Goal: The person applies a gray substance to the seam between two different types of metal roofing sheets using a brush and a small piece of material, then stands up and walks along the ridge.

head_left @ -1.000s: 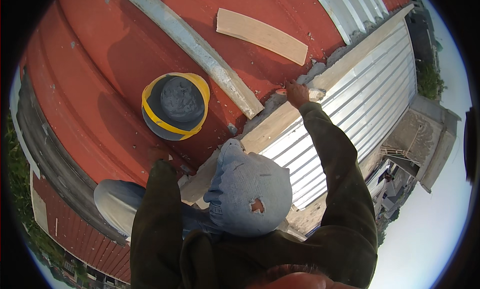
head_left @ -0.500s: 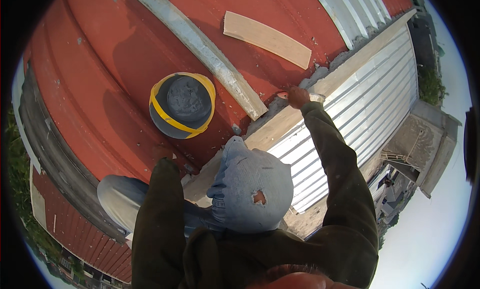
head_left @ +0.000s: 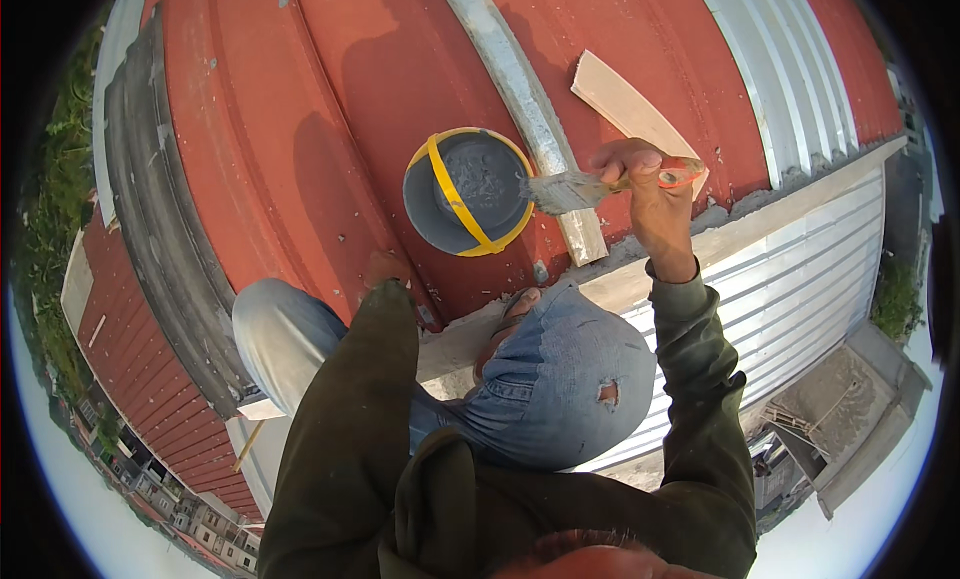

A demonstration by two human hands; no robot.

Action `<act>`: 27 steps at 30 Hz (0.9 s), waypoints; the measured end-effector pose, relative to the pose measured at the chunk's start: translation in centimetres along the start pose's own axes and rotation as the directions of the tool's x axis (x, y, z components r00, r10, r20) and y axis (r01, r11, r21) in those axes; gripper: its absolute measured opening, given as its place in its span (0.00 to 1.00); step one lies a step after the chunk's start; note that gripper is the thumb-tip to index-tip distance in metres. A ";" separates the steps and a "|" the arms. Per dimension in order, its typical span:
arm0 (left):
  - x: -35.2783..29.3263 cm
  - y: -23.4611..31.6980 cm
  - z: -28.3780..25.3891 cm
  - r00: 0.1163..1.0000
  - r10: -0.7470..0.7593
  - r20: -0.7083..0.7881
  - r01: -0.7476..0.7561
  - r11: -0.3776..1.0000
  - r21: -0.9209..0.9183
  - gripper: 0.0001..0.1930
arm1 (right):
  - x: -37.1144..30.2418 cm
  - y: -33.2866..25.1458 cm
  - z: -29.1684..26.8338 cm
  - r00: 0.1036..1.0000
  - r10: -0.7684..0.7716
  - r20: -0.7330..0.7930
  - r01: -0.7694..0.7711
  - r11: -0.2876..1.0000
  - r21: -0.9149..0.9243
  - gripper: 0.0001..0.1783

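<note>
Paintbrush (head_left: 570, 192), flat, pinched between thumb and fingers of the right hand (head_left: 660, 211); orange-red handle (head_left: 684, 172) juts out rightward, grey-smeared bristle end aims left and overlaps, in view, the rim of a dark bucket (head_left: 425, 214). Contact with the rim: cannot tell. Left hand (head_left: 385, 268) low at the red roofing (head_left: 250, 179), on the wearer's side of the bucket; shadowed and partly behind its olive sleeve (head_left: 390, 314), so spread or curled, cannot tell.

Bucket stands on the roof, grey paste (head_left: 478, 174) inside, yellow strap (head_left: 457, 199) across the mouth.

Surface: ribbed red sheet, dotted with pale crumbs. Weathered grey-white bar (head_left: 508, 69) runs over it to the edge, passing just right of the bucket. Tan board (head_left: 635, 104) lies flat to the right of the bar. Concrete ledge (head_left: 800, 201) borders the sheet; silvery corrugated cladding (head_left: 800, 249) on its outer side. Torn denim knee (head_left: 560, 379) and a foot (head_left: 520, 304) at the ledge.

Setting: open air, high up. Dark grey band (head_left: 165, 199) at left; farther off, greenery (head_left: 50, 279), buildings (head_left: 215, 539), pale sky (head_left: 800, 539).
</note>
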State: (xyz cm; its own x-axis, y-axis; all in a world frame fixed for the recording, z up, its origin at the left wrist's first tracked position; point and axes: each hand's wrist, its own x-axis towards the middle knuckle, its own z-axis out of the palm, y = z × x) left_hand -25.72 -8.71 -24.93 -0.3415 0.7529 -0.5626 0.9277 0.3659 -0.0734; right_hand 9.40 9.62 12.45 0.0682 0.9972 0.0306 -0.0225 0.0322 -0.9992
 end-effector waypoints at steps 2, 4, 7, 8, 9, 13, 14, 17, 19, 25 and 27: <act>-0.4 -2.6 0.7 0.994 -0.060 -0.087 0.063 0.998 0.027 0.14 | 0.3 1.8 2.8 0.961 0.132 0.243 -0.110 0.989 -0.103 0.19; -1.1 -0.5 -1.4 0.997 -0.079 0.006 0.079 0.997 -0.015 0.13 | 0.4 3.4 5.2 0.943 0.185 0.275 -0.122 0.966 -0.229 0.19; -3.0 5.5 -9.0 0.961 -0.202 0.189 0.248 0.932 -0.263 0.15 | 0.5 6.7 5.6 0.936 0.245 0.252 -0.096 0.868 -0.487 0.19; -3.5 5.7 -10.2 0.960 -0.208 0.186 0.253 0.931 -0.264 0.15 | 0.4 7.8 6.1 0.937 0.242 0.251 -0.053 0.810 -0.583 0.18; -3.9 5.5 -10.7 0.960 -0.214 0.179 0.257 0.930 -0.264 0.17 | 0.4 8.9 6.7 0.938 0.229 0.262 -0.014 0.777 -0.630 0.18; -3.2 2.2 -8.1 0.960 -0.227 0.167 0.263 0.932 -0.249 0.19 | 0.2 11.1 9.2 0.912 0.113 0.395 0.191 0.735 -0.650 0.17; -3.0 2.3 -7.9 0.961 -0.221 0.169 0.259 0.933 -0.251 0.19 | 0.3 11.4 9.2 0.888 0.105 0.447 0.256 0.694 -0.673 0.16; -2.6 2.9 -7.3 0.967 -0.190 0.169 0.226 0.948 -0.224 0.19 | 0.0 12.8 8.9 0.861 0.090 0.501 0.323 0.663 -0.675 0.14; -2.5 3.5 -7.2 0.940 -0.266 0.213 0.309 0.929 -0.205 0.16 | 0.1 13.5 8.5 0.860 0.075 0.506 0.328 0.678 -0.658 0.13; -2.4 1.8 -6.3 0.936 -0.271 0.226 0.322 0.918 -0.231 0.17 | -0.1 9.4 8.9 0.893 0.129 0.432 0.212 0.725 -0.655 0.13; -2.7 3.0 -7.3 0.959 -0.217 0.184 0.262 0.927 -0.267 0.16 | 0.0 7.6 7.1 0.950 0.149 0.273 0.024 0.840 -0.542 0.16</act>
State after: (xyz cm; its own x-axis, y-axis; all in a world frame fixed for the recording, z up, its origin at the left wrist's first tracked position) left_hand -23.11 -5.69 -17.63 -0.5014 0.5415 -0.6748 0.7308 0.6826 0.0048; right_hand 2.12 10.32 5.04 -0.2113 0.9709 -0.1129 0.5230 0.0147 -0.8522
